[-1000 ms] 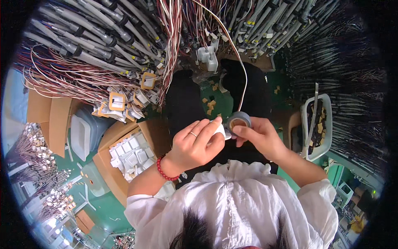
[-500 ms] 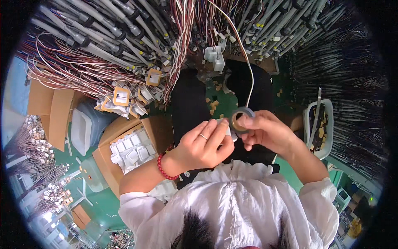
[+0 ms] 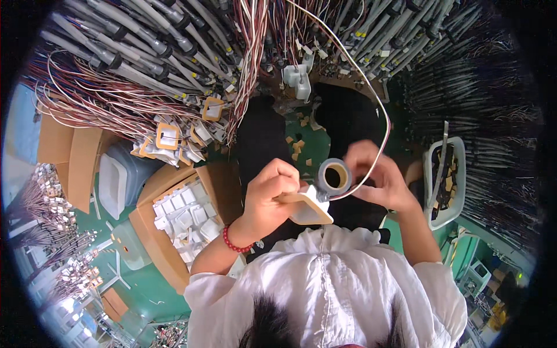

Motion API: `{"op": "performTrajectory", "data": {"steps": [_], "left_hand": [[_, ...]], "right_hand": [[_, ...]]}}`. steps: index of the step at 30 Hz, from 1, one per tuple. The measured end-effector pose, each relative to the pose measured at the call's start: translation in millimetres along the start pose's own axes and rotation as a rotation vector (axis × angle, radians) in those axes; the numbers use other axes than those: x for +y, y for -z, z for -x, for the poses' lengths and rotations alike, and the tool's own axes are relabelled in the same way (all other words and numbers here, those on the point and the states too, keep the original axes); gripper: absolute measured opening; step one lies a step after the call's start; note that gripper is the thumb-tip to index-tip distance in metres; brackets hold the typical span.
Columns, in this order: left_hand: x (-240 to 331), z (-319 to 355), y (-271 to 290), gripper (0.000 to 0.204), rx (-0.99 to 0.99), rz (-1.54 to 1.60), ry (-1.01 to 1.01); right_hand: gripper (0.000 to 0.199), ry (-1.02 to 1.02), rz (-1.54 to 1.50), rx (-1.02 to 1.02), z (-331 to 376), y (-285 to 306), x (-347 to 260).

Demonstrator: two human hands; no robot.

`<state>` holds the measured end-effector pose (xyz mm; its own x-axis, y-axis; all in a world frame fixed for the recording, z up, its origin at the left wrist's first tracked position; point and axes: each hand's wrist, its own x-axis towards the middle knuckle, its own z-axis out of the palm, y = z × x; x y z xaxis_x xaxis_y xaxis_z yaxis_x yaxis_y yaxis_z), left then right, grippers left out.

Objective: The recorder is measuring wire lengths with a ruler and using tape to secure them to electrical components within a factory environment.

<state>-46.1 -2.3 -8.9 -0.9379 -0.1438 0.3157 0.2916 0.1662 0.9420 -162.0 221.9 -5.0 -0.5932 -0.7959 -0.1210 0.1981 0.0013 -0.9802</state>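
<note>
**Tape roll raised against a flat part before hanging wire harnesses**

Bundles of wire harnesses [image 3: 174, 69] hang across the background above a green floor. Since half a second ago both hands have lifted slightly and the tape roll [image 3: 335, 176] now faces the camera, its core hole pointing up at the lens. The left hand [image 3: 270, 194] is closed on a flat white part [image 3: 307, 210], tilted, just below the roll. The right hand [image 3: 377, 177] curls behind the roll, gripping it. Left of the roll, an open cardboard box [image 3: 174, 217] holds white parts; right of it, a white tray [image 3: 444, 180] holds small pieces.
</note>
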Motion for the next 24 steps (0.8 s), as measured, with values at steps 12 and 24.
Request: {"op": "performTrajectory", "data": {"steps": [12,24], "left_hand": [[-4.7,12.6,2.7,0.027,0.024,0.511,0.420],[4.2,8.8,5.2,0.033,0.015,-0.224,0.054]], "right_hand": [[0.055,0.149,0.479,-0.334,-21.8,-19.0,-50.9],[0.053,-0.257,-0.280,-0.329,-9.1,-22.4,-38.2]]}}
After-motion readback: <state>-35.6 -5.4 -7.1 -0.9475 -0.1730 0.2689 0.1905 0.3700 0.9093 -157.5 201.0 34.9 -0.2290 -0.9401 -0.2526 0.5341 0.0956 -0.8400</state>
